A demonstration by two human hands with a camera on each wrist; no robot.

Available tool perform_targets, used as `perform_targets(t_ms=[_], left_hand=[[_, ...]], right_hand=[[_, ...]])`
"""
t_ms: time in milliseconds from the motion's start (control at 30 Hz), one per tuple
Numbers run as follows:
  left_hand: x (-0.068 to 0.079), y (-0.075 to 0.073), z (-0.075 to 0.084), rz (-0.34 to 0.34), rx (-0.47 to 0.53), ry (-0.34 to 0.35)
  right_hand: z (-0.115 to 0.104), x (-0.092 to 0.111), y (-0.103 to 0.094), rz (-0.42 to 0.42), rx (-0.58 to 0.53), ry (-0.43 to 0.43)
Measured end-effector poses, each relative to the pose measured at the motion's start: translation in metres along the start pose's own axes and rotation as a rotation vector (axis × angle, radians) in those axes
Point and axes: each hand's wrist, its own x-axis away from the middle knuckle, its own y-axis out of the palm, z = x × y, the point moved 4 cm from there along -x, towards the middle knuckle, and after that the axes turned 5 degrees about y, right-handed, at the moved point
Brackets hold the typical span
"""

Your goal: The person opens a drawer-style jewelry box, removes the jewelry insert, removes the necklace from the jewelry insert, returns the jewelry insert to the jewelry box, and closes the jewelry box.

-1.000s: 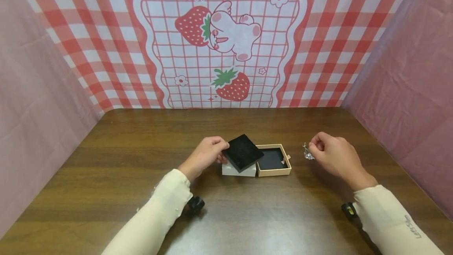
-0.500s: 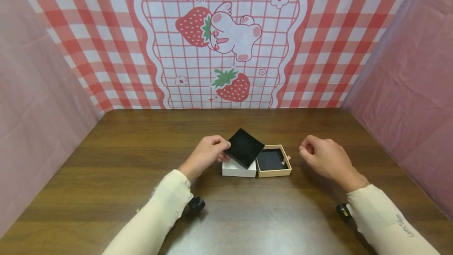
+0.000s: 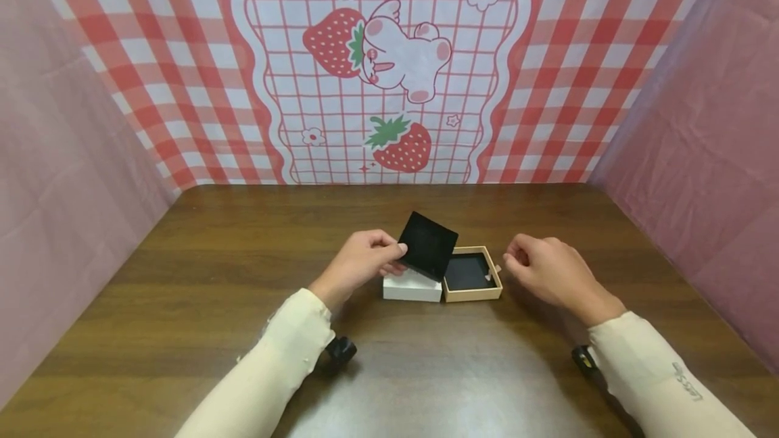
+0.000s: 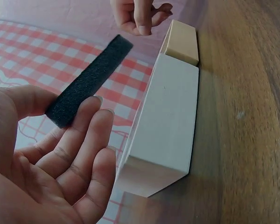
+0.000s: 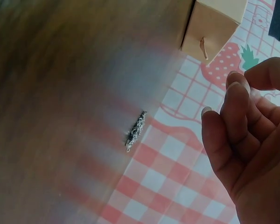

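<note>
A square black foam pad [image 3: 429, 243] is pinched at its left corner between the thumb and fingers of my left hand [image 3: 364, 257]. It is held tilted above a white box [image 3: 412, 290], and its thick edge shows in the left wrist view. Right beside the white box sits a beige drawer-style tray [image 3: 473, 295] with a black inside and a small ribbon pull. My right hand [image 3: 550, 272] hovers right of the tray, fingers loosely bent and holding nothing. A silver chain-like piece of jewellery [image 5: 136, 132] lies on the table below it; in the head view this hand hides it.
The brown wooden table [image 3: 389, 370] carries both boxes near its middle. A red-and-white strawberry-print cloth [image 3: 389, 73] hangs along the back, with pink cloth [image 3: 700, 127] at the sides. Each wrist wears a small black camera [image 3: 342, 350].
My left hand has raised the foam pad and tilted it more upright. My right hand has moved left, away from the silver jewellery, towards the tray.
</note>
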Motion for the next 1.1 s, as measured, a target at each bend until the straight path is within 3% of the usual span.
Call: perform_targets(t_ms=[533, 1100], left_hand=[[-0.001, 0.006, 0.006, -0.011, -0.026, -0.007], [-0.006, 0.033, 0.013, -0.036, -0.07, -0.025]], right_hand=[[-0.005, -0.001, 0.004, -0.068, 0.071, -0.042], [-0.006, 0.002, 0.014, -0.16, 0.087, -0.057]])
